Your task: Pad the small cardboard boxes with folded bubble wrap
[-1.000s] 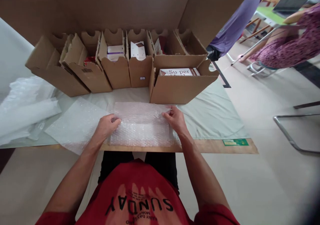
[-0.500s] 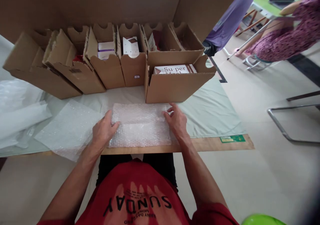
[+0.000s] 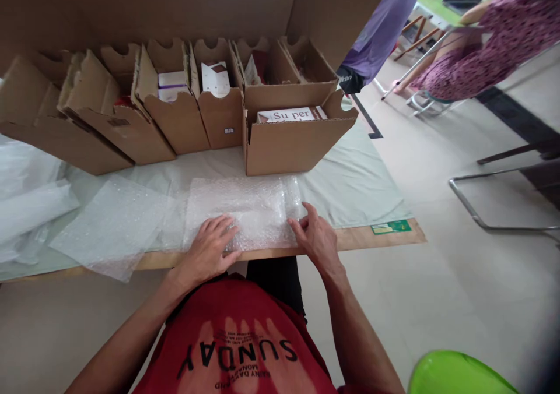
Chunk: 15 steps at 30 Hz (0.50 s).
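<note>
A sheet of clear bubble wrap (image 3: 258, 207) lies flat at the table's front edge, with a paler layered area in its middle and a narrow strip along its right side. My left hand (image 3: 214, 242) rests palm down on the sheet's front left part, fingers stretched out. At the front right corner is my right hand (image 3: 318, 234), its thumb touching the wrap's edge. The index finger stands apart from the thumb, while the other fingers curl partly out of sight. A second loose bubble wrap sheet (image 3: 109, 219) lies to the left, hanging over the table edge.
Several open cardboard bins (image 3: 170, 120) stand in a row behind the wrap. The nearest bin (image 3: 297, 146) holds a white box (image 3: 289, 115). More bubble wrap (image 3: 30, 201) is piled at far left. A green stool (image 3: 455, 376) is at lower right. Two people are beyond the table.
My left hand has moved from the wrap's left edge onto its front part and flattened. My right hand has slid down to the front right corner. The camera view has shifted slightly right.
</note>
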Motion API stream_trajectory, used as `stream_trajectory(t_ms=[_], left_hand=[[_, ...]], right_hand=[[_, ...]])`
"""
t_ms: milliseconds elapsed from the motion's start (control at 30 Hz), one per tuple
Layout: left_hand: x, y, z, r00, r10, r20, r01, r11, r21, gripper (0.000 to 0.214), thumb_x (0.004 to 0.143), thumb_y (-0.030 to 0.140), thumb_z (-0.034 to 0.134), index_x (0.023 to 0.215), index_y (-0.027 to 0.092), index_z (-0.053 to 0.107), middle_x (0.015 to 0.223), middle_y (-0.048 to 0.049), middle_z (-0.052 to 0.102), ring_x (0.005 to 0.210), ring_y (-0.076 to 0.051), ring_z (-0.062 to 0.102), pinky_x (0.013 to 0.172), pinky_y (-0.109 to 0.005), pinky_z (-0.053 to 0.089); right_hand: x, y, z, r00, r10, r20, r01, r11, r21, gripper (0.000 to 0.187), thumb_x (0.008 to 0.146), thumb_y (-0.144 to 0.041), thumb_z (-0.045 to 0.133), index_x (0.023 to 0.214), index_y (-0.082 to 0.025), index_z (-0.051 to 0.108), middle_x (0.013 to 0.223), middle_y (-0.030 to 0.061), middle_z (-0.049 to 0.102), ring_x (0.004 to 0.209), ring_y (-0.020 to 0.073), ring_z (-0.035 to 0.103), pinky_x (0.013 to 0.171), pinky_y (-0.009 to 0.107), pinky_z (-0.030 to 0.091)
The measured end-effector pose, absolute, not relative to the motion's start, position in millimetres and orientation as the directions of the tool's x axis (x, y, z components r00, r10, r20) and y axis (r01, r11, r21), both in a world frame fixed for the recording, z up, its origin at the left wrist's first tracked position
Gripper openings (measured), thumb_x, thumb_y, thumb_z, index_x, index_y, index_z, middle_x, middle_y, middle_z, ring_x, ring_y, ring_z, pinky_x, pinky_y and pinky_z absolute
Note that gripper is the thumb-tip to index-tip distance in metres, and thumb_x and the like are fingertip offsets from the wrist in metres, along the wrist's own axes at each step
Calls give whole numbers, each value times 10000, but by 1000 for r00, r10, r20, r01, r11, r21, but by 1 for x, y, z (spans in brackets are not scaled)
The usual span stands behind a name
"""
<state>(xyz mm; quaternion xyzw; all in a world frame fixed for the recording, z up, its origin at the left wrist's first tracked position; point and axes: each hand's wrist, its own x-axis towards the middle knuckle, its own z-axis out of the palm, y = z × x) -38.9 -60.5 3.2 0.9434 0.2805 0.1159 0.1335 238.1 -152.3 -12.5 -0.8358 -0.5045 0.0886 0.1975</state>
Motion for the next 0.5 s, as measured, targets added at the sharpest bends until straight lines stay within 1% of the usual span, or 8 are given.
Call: stream_trajectory(t_ms=[67, 133, 267, 367, 433, 500], left_hand=[[-35, -58, -1, 824, 557, 101, 506, -805, 310, 439, 870, 311, 699, 1277, 156, 643, 1415, -184, 612, 1324, -362, 544, 1109, -558, 451], [-36, -57, -3, 825, 558, 93, 510, -805, 303, 464, 864, 309, 705, 1290, 138, 636, 1427, -193, 601, 1326, -363, 539, 1124, -555, 434], [-40, -57, -4, 827, 553, 104, 509, -814, 279, 477, 868, 315, 699, 1300, 127, 627, 1433, -202, 592, 1335, -368, 525, 1141, -557, 410], [-39, -59, -4, 829, 549, 109, 506, -818, 273, 474, 870, 316, 691, 1299, 127, 623, 1432, -207, 588, 1329, -369, 525, 1139, -561, 411], [-39, -59, -4, 829, 546, 115, 503, -820, 273, 471, 868, 314, 688, 1292, 119, 624, 1419, -210, 594, 1321, -370, 528, 1136, -557, 413], [-39, -59, -4, 830, 545, 121, 500, -822, 272, 473, 864, 314, 691, 1288, 115, 626, 1410, -209, 599, 1315, -371, 532, 1136, -547, 413]], right_hand=[[241, -152, -9, 460, 885, 71, 815, -388, -431, 489, 932, -405, 573, 1352, -154, 574, 796, 54, 732, 816, 273, 645, 772, 384, 431], [248, -156, -5, 449, 888, 98, 819, -365, -442, 447, 925, -377, 574, 1324, -176, 595, 892, 73, 761, 897, 299, 649, 824, 419, 433], [258, -174, 0, 371, 926, 65, 837, -304, -455, 424, 921, -352, 585, 1310, -185, 605, 980, 84, 771, 961, 321, 647, 868, 471, 455], [251, -187, 2, 220, 969, 110, 889, -153, -432, 420, 915, -332, 624, 1308, -185, 612, 1162, 121, 740, 1075, 326, 635, 925, 487, 469], [241, -193, 3, 97, 982, 165, 917, -24, -398, 411, 916, -311, 644, 1310, -198, 612, 1310, 137, 680, 1190, 330, 600, 975, 491, 460], [231, -196, 4, -7, 978, 208, 929, 83, -360, 391, 922, -275, 648, 1305, -208, 615, 1390, 140, 629, 1265, 329, 560, 1007, 490, 445]])
